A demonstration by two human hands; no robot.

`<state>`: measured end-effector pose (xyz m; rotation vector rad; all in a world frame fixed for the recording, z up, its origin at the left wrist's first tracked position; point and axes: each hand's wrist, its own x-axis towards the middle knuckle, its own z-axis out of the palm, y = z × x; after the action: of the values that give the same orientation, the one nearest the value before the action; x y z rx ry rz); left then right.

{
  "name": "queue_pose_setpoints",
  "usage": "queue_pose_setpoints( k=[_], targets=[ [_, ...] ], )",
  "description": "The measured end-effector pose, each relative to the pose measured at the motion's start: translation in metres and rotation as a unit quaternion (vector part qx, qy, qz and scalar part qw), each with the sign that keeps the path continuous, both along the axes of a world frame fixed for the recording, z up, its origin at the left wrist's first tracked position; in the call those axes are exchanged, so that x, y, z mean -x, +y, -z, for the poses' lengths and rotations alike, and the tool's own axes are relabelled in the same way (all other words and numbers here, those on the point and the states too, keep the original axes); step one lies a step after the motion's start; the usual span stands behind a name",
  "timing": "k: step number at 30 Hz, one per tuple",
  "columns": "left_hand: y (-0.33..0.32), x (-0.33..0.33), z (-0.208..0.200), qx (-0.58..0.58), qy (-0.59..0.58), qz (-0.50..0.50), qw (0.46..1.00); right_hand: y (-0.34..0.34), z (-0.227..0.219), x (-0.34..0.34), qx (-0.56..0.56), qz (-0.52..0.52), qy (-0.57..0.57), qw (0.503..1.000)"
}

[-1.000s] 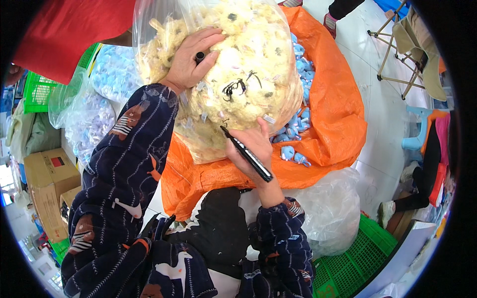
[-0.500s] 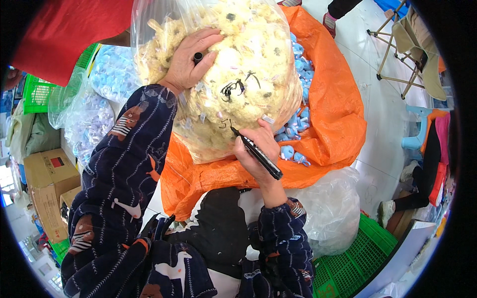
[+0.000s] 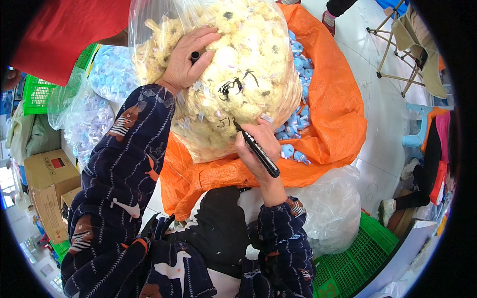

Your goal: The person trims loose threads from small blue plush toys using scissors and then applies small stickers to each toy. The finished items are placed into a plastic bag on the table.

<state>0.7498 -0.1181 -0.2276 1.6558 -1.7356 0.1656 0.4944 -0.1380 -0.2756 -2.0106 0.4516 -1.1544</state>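
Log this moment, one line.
left hand: on clear bag of yellow plush toys, holding marker cap | right hand: holding black marker, tip at bag

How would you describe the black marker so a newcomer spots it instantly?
Find the big clear bag of fluffy yellow items, against the orange sheeting. Near its bottom, the right hand holds the marker, slim and black, slanting down to the right. Its length sets it apart from the stubby black cap in the left hand.
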Motion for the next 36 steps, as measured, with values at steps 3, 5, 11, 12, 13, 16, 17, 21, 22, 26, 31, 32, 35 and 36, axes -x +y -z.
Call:
queue_pose_setpoints(
  k=[3,5,11,12,13,16,17,21,22,26,31,32,35,36],
  targets=[
    [-0.001,0.0,0.001,0.0,-0.004,0.002,1.0,0.0,-0.002,0.0,0.004,0.001,0.009,1.0],
    [-0.002,-0.001,0.002,0.008,-0.011,0.0,1.0,0.001,-0.002,-0.001,0.002,0.005,0.004,1.0],
    [0.0,-0.002,0.002,0.022,-0.015,-0.008,1.0,0.002,-0.002,0.002,-0.006,0.044,-0.05,0.998],
    [-0.001,-0.002,0.002,0.023,-0.012,-0.006,1.0,0.0,-0.002,0.002,-0.003,0.048,-0.053,0.997],
    [-0.001,-0.002,0.003,0.024,-0.01,-0.003,1.0,-0.001,-0.002,0.002,-0.001,0.051,-0.057,0.997],
    [-0.002,-0.002,0.003,0.023,-0.011,-0.001,1.0,0.0,-0.002,0.001,0.005,0.047,-0.039,0.998],
    [-0.002,-0.002,0.002,0.022,-0.009,-0.002,1.0,0.0,-0.001,0.001,0.006,0.04,-0.034,0.999],
    [-0.003,-0.001,0.002,0.022,-0.007,-0.001,1.0,0.002,-0.004,0.002,0.004,0.041,-0.051,0.998],
    [-0.003,-0.002,0.002,0.023,-0.009,0.0,1.0,0.0,-0.006,0.003,0.007,0.042,-0.044,0.998],
    [0.001,0.0,0.001,0.022,0.0,-0.005,1.0,0.0,-0.001,0.005,0.024,0.054,-0.03,0.998],
    [0.001,0.003,0.001,0.024,0.009,-0.004,1.0,0.0,0.001,0.007,0.03,0.044,-0.026,0.998],
    [0.001,0.004,0.001,0.019,0.009,-0.003,1.0,-0.001,0.001,0.007,0.032,0.044,-0.02,0.998],
    [0.003,0.005,0.001,0.015,0.006,-0.006,1.0,0.002,0.0,0.02,0.024,0.02,0.031,0.999],
    [0.003,0.004,0.002,0.022,0.007,-0.008,1.0,0.003,-0.008,0.025,0.016,0.031,0.026,0.999]
  ],
)
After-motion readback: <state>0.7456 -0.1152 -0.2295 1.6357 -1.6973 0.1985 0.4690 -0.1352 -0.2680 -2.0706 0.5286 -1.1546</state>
